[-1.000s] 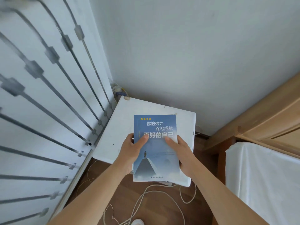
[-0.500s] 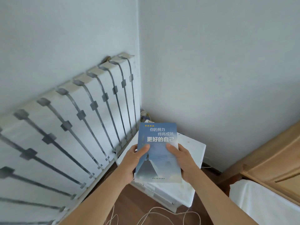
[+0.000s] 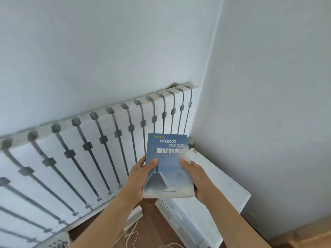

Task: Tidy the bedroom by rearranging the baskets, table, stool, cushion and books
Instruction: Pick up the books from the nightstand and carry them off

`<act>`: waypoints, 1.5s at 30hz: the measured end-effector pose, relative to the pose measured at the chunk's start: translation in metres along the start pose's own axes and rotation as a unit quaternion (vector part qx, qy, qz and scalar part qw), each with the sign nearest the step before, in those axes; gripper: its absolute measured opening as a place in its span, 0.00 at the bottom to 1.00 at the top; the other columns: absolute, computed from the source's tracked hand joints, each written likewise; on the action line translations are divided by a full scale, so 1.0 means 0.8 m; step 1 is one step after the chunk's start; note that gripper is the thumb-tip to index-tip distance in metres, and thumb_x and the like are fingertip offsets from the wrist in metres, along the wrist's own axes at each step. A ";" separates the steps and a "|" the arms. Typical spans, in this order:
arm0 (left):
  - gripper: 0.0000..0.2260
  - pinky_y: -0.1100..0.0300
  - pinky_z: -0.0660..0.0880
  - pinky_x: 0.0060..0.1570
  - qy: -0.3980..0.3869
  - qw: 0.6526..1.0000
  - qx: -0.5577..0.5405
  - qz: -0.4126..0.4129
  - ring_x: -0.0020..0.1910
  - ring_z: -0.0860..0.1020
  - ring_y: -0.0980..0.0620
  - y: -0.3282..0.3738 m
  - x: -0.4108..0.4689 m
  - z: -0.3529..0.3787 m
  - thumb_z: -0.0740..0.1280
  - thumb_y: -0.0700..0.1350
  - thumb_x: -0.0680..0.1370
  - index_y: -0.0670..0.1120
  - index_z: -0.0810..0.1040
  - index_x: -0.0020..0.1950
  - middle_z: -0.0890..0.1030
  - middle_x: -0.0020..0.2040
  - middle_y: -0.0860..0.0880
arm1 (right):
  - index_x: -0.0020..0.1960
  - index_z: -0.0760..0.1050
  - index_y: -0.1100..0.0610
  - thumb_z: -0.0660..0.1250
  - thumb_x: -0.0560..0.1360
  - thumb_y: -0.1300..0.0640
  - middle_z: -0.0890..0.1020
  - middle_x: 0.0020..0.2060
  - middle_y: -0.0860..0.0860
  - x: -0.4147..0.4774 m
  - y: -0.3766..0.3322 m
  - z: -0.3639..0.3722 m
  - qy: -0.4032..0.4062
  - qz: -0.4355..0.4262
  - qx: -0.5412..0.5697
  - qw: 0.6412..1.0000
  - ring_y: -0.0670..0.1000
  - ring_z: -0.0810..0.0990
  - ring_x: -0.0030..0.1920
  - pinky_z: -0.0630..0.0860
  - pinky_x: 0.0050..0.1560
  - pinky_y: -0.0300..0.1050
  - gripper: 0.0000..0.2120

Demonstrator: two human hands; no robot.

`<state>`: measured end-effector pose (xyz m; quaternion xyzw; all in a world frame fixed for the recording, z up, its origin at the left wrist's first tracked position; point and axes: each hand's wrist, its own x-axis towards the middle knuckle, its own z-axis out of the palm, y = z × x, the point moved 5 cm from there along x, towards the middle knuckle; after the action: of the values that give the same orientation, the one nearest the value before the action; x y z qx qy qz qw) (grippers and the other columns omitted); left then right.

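Head view: my left hand [image 3: 138, 176] and right hand [image 3: 197, 179] pinch a flat, blue, rectangular book [image 3: 168, 169] by its edges. A white, boxy desk [image 3: 220, 187] stands below.

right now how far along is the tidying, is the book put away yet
Looks done: the table stands in the corner by the radiator. In hand: left hand and right hand grip the book, held up, not set down. Left: placing the book; baskets, stool and cushion are out of view, so unjudged.

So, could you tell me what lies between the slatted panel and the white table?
Head view: wooden floor with a white block and pale cords.
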<state>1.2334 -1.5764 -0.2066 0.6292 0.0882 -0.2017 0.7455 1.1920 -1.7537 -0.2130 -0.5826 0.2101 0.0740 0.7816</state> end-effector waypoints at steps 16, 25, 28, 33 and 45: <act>0.12 0.49 0.80 0.49 0.184 0.973 -0.101 0.092 0.50 0.83 0.46 -0.013 -0.140 -0.203 0.64 0.49 0.79 0.57 0.76 0.62 0.85 0.51 0.50 | 0.68 0.68 0.42 0.56 0.82 0.50 0.79 0.61 0.48 -0.034 0.065 0.226 -0.221 -0.016 -0.163 0.962 0.51 0.79 0.60 0.76 0.62 0.55 0.16; 0.22 0.45 0.77 0.58 0.308 0.931 -0.156 0.123 0.54 0.82 0.47 -0.029 -0.245 -0.365 0.64 0.50 0.80 0.59 0.65 0.73 0.82 0.58 0.52 | 0.65 0.71 0.42 0.56 0.82 0.50 0.82 0.57 0.48 -0.083 0.132 0.409 -0.354 0.034 -0.213 0.910 0.51 0.82 0.56 0.78 0.58 0.52 0.13; 0.20 0.44 0.76 0.59 0.340 0.914 -0.180 0.131 0.54 0.82 0.47 -0.031 -0.289 -0.421 0.63 0.49 0.80 0.59 0.66 0.72 0.82 0.59 0.52 | 0.64 0.72 0.42 0.56 0.82 0.51 0.83 0.55 0.47 -0.114 0.156 0.473 -0.395 0.054 -0.221 0.890 0.51 0.83 0.54 0.79 0.57 0.53 0.13; 0.19 0.43 0.75 0.59 0.385 0.886 -0.202 0.160 0.55 0.81 0.46 -0.044 -0.373 -0.507 0.62 0.49 0.80 0.60 0.67 0.71 0.82 0.59 0.51 | 0.66 0.71 0.41 0.56 0.82 0.49 0.82 0.58 0.48 -0.174 0.208 0.575 -0.459 0.065 -0.240 0.853 0.52 0.82 0.57 0.76 0.61 0.58 0.14; 0.16 0.50 0.79 0.51 0.506 0.799 -0.247 0.209 0.55 0.81 0.46 -0.090 -0.588 -0.649 0.60 0.46 0.82 0.57 0.69 0.69 0.82 0.58 0.49 | 0.71 0.65 0.40 0.59 0.74 0.38 0.71 0.69 0.44 -0.340 0.341 0.762 -0.582 0.046 -0.330 0.742 0.50 0.71 0.69 0.67 0.70 0.57 0.26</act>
<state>0.8424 -0.9907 -0.1908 0.4389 0.3664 0.3350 0.7489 0.9966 -1.0601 -0.1983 -0.6376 -0.2969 0.4989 0.5064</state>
